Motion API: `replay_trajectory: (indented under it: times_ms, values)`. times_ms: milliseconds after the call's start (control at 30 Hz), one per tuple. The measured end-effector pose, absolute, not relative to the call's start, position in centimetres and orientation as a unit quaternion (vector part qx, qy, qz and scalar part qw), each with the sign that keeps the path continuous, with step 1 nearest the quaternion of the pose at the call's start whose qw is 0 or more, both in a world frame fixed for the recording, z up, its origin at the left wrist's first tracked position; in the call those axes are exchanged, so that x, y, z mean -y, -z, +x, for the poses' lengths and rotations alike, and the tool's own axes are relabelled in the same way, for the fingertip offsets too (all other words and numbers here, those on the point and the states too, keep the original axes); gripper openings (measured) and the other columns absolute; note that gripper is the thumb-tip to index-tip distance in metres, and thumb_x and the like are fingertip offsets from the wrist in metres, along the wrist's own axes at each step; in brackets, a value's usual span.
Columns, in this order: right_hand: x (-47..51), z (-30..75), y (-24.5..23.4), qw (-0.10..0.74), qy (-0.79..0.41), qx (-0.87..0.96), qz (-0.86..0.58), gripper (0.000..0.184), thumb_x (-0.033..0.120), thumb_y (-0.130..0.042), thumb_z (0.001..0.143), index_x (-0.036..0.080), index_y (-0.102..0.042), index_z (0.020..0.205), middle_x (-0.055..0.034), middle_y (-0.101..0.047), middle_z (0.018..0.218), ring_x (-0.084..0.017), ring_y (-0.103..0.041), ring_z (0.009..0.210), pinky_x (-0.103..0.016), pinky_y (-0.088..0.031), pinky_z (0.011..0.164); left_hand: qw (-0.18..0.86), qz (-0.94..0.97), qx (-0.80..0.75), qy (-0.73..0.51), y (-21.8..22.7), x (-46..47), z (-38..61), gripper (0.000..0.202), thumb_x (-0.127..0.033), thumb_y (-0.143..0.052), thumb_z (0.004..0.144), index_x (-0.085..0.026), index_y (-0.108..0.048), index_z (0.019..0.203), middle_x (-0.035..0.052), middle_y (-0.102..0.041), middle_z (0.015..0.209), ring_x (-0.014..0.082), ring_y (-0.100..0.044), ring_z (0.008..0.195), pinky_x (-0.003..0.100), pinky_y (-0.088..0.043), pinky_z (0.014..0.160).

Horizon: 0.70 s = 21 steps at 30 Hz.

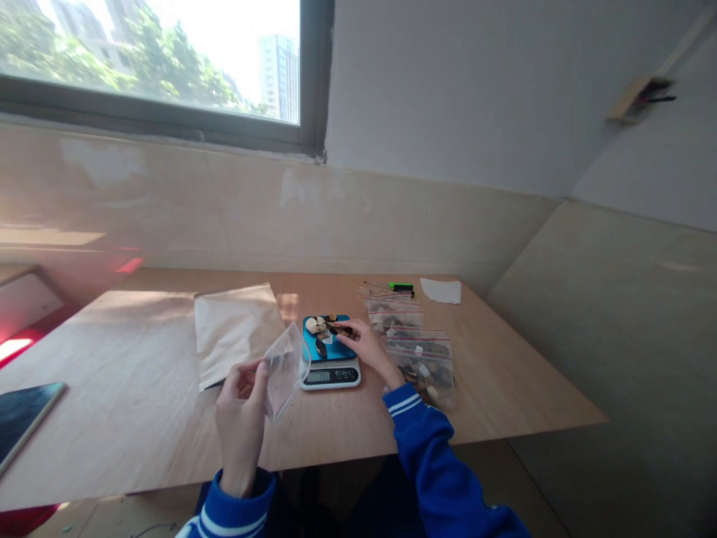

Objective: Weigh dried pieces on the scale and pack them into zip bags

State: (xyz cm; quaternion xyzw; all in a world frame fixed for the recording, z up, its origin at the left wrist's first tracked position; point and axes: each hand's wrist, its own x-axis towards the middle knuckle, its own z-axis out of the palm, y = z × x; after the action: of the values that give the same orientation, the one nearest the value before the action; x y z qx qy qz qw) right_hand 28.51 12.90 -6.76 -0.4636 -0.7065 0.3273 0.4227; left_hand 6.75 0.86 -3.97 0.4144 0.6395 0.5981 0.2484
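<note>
On a kitchen scale [331,376] with a blue top and a white front lie several dried pieces, some pale and round [314,326], others dark and flat [321,348]. My right hand [367,345] reaches over the scale from the right, its fingertips pinched at a dark dried piece [339,329]. Left of the scale, my left hand [242,396] grips a clear plastic container [284,370] by its left edge, tilted and held above the table. Whether it is a thin box or a stiff bag I cannot tell. The scale's digits are too blurred to read.
Clear zip bags [437,351] with dried pieces inside lie right of the scale. Behind them are a green and black tool [401,287] and white paper [441,291]. A brown paper bag [238,321] lies left, a tablet [25,418] at the table's left edge.
</note>
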Motion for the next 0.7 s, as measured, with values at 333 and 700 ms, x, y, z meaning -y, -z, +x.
replay_trajectory:
  times_ms: [333,700]
  values:
    - [-11.4,26.2,2.9,0.546,-0.634,0.447,-0.316,0.039,0.042,-0.077,0.067,0.017,-0.068,0.097,-0.0049,-0.071,0.099,-0.017,-0.066,0.090,-0.035,-0.049,0.094,0.233,0.443,-0.658,-0.563,3.2,-3.0,8.0,0.025,-0.045,-0.056,0.078,-0.020,-0.059,0.076,-0.0021,-0.058,0.059,0.0158,-0.056,0.057,0.026,-0.043,0.057]
    - [-7.4,25.1,-1.8,0.266,-0.325,0.770,-0.480,0.023,0.018,-0.067,0.077,0.017,-0.073,0.100,-0.0091,-0.071,0.100,-0.024,-0.063,0.097,-0.038,-0.047,0.087,0.248,0.458,-0.646,-0.559,2.7,-4.0,9.6,0.024,-0.045,-0.050,0.082,-0.022,-0.053,0.081,-0.0045,-0.055,0.058,0.0126,-0.051,0.041,0.024,-0.040,0.043]
